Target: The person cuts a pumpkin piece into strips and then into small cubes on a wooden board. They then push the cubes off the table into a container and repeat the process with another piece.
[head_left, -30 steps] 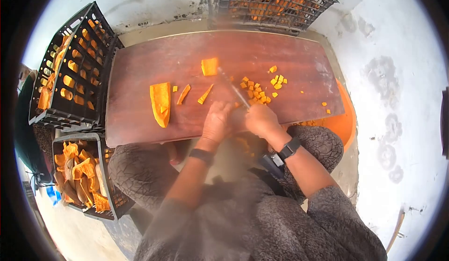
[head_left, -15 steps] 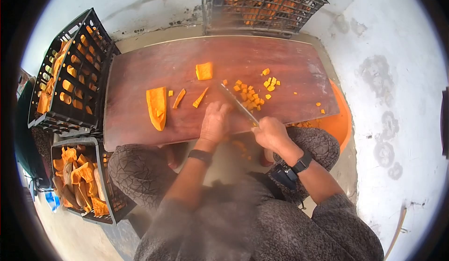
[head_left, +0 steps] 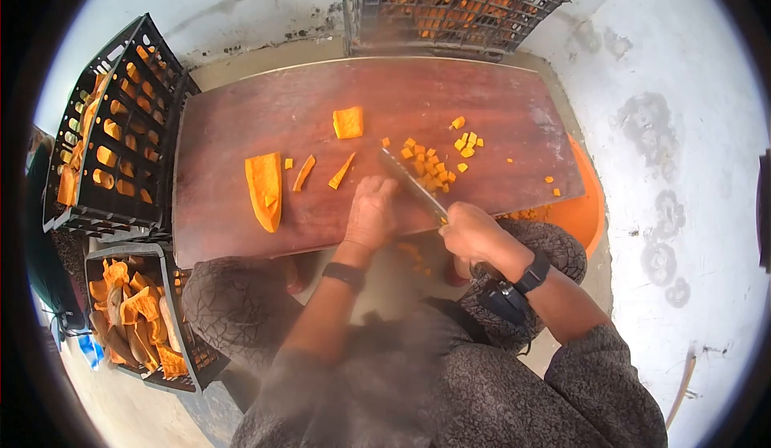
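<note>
My right hand [head_left: 474,231] is wrapped round the handle of a knife [head_left: 414,185], whose blade slants up and left over the red-brown board. Close to the left of the blade, my left hand [head_left: 373,211] rests on the board with its fingers bent together; whatever they press on is hidden. Small orange pumpkin cubes [head_left: 430,165] lie in a loose pile just right of the blade. Farther left are a thick pumpkin slab [head_left: 348,123], a long pumpkin wedge [head_left: 263,191] and thin pumpkin strips [head_left: 303,173].
The board [head_left: 225,127] spans in front of my knees. Black crates of orange pieces stand at left [head_left: 120,135], lower left [head_left: 173,311] and behind the board [head_left: 458,6]. An orange basin [head_left: 590,199] sits under its right end, beside a white wall [head_left: 683,127].
My right hand and the knife handle have shifted slightly right and down. My left hand stays bent beside the blade. The cubes and larger pieces lie as before, while the view has shifted a little.
</note>
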Motion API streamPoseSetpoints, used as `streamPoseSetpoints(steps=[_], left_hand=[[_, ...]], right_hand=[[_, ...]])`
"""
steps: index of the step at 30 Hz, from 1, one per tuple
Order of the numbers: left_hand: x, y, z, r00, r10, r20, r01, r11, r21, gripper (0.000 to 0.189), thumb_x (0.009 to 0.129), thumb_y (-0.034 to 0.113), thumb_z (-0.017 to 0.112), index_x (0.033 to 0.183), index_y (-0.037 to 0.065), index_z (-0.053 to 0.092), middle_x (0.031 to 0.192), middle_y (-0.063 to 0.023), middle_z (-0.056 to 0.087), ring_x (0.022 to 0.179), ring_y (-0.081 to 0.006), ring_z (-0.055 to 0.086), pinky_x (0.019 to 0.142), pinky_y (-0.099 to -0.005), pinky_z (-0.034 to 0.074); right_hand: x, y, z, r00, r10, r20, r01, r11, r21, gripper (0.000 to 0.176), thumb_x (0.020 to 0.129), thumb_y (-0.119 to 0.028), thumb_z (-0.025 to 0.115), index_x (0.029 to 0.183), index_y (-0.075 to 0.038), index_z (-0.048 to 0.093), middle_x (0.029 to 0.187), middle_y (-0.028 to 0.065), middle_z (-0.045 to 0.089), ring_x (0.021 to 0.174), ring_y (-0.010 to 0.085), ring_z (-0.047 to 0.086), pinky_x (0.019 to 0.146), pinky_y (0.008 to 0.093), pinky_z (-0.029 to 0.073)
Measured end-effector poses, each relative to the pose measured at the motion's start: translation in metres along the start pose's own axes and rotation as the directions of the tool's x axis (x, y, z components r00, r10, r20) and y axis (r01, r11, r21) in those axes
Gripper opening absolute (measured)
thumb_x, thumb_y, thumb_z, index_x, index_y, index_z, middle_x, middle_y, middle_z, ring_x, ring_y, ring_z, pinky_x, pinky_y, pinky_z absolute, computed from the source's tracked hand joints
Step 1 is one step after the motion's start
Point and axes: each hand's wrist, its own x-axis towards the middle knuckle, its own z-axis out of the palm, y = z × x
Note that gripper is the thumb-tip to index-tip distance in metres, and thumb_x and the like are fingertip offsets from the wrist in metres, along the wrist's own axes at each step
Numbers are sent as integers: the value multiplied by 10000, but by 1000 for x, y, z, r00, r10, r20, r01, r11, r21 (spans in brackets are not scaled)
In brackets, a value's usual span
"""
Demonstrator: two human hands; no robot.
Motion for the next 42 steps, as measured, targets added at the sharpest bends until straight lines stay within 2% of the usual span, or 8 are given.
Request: streamPoseSetpoints(steps=[4, 10, 17, 19, 22, 26, 32, 42], left_hand=[[-2, -6, 4, 999, -36, -5, 36, 999, -25, 326, 647, -64, 608, 955, 43, 610, 924, -166, 590, 915, -378, 546, 806, -458, 473], [-1, -5, 5, 997, -21, -70, 20, 1000, -20, 149, 772, -28, 608, 893, 56, 628, 869, -141, 620, 863, -356, 585, 772, -423, 504], [-4, -5, 7, 999, 12, -43, -14, 999, -50, 320, 656, -1, 677, 961, 92, 649, 894, -144, 610, 892, -371, 578, 792, -458, 500], [-5, -9, 13, 999, 24, -36, -24, 1000, 3, 249, 665, 140, 773, 860, 84, 628, 852, -125, 622, 867, -336, 600, 790, -405, 513], [-8, -6, 8, 1000, 14, -17, -13, 997, 70, 256, 692, 117, 745, 915, 79, 624, 904, -131, 620, 893, -343, 594, 799, -419, 510], [-13, -10, 1, 1000, 23, 13, -23, 999, 41, 284, 729, 83, 711, 996, 75, 616, 942, -136, 609, 925, -357, 582, 809, -439, 502], [-17, 6, -19, 996, 15, -93, -3, 992, 126, 272, 771, 79, 648, 1043, 83, 661, 890, -169, 572, 898, -372, 563, 801, -459, 479], [-10, 0, 0, 998, 15, -58, -11, 997, 79, 222, 759, 5, 651, 977, 34, 620, 905, -170, 587, 906, -372, 576, 814, -447, 480]], right_hand=[[27, -2, 15, 994, -70, -82, 50, 972, -229, 177, 770, -109, 583, 846, 18, 680, 880, 240, 683, 863, 378, 674, 730, 465, 517], [25, -18, 7, 998, -18, -62, 8, 987, -162, 218, 770, -136, 595, 925, -24, 699, 967, 207, 684, 953, 373, 658, 804, 453, 512], [28, -29, 13, 997, 41, -68, -53, 982, -180, 241, 784, -143, 592, 961, -25, 705, 1005, 211, 687, 976, 370, 662, 827, 440, 520], [38, -27, 21, 982, -77, -174, 61, 993, -97, 235, 828, -160, 550, 844, 33, 681, 629, 166, 661, 588, 313, 686, 600, 381, 556], [60, -15, 55, 821, -337, -461, 207, 928, -310, 250, 828, -181, 553, 870, 26, 687, 657, 178, 669, 627, 322, 696, 623, 389, 561], [58, -2, 45, 872, -284, -399, 189, 947, -260, 256, 829, -188, 554, 896, 21, 686, 669, 188, 667, 647, 324, 698, 634, 390, 560], [39, 21, 31, 942, -120, -313, 195, 956, 218, 273, 870, -207, 572, 805, 45, 656, 587, 148, 627, 495, 248, 637, 523, 368, 518], [5, 20, 21, 964, -20, -263, 20, 1000, -1, 278, 842, -244, 654, 881, 27, 701, 843, 269, 664, 861, 420, 657, 753, 490, 506]])
